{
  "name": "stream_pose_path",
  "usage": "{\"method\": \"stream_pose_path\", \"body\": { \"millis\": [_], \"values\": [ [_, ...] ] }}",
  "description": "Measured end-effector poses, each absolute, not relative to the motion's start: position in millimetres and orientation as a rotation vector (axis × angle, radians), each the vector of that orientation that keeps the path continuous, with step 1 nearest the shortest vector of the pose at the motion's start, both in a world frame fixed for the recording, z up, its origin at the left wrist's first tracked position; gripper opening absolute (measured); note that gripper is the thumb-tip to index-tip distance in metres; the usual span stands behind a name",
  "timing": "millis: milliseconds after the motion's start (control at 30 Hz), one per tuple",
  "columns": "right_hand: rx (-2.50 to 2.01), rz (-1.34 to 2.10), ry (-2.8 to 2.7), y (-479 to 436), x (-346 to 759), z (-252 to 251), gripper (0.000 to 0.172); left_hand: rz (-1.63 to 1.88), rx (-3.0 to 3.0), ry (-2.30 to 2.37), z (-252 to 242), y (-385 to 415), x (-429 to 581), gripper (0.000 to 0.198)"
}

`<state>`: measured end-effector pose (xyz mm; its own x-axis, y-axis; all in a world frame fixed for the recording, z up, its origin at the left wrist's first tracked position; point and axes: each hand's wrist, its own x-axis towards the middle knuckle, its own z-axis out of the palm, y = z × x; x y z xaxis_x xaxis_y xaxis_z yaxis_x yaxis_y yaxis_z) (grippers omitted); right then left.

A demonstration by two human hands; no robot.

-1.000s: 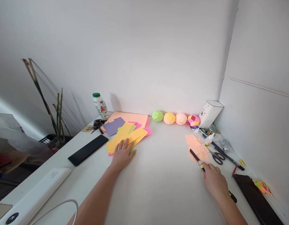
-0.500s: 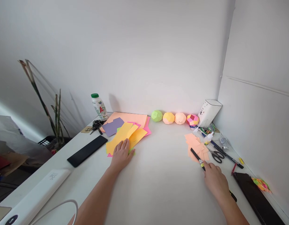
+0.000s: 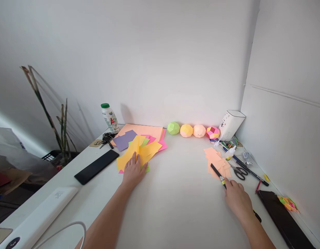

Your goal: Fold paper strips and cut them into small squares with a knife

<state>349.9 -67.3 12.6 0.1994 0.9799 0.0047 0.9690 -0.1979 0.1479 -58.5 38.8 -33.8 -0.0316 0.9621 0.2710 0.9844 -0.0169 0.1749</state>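
Note:
My left hand (image 3: 134, 171) lies on the yellow-orange paper sheets (image 3: 131, 152), fingers spread apart. Green and pink paper edges stick out beneath them. On the right, my right hand (image 3: 236, 197) is closed round a utility knife (image 3: 217, 172), its black tip pointing up and left over the peach paper pieces (image 3: 214, 155). Scissors with dark handles (image 3: 240, 173) lie just beyond that hand. Purple paper (image 3: 125, 140) and a large peach sheet (image 3: 146, 130) are behind the yellow ones.
Several faceted paper balls (image 3: 186, 130) line the wall. A white bottle (image 3: 110, 118) stands back left, near keys and a black slab (image 3: 97, 167). A white device (image 3: 43, 218) with a cable is front left; a dark phone (image 3: 281, 218) is front right. Glue (image 3: 230, 153) stands by the pens.
The yellow sheets under my left hand have shifted and overlap differently, showing more green paper behind. My left hand has moved slightly left. My right hand keeps the knife almost in place.

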Motion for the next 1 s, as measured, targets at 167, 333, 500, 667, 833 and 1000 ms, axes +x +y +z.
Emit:
{"method": "stream_pose_path", "body": {
  "millis": [167,333,500,667,833,1000],
  "values": [
    [2.345,0.161,1.937,-68,351,11,0.041,-0.494,-2.123,-2.161,-28,34,-56,0.06],
    [2.338,0.169,1.964,-69,352,10,0.04,-0.566,-2.166,-2.111,-23,31,-56,0.059],
    [2.345,0.176,1.975,-69,353,8,0.038,-0.623,-2.243,-2.047,-26,34,-58,0.051],
    [2.34,0.183,1.987,-69,354,7,0.038,-0.736,-2.198,-2.09,-34,37,-60,0.048],
    [2.341,0.196,1.996,-69,356,4,0.037,-0.898,-2.136,-2.064,-23,33,-57,0.046],
    [2.356,0.234,2.015,-68,353,7,0.036,-1.078,-2.447,-1.578,-9,13,-34,0.037]
  ]
}}
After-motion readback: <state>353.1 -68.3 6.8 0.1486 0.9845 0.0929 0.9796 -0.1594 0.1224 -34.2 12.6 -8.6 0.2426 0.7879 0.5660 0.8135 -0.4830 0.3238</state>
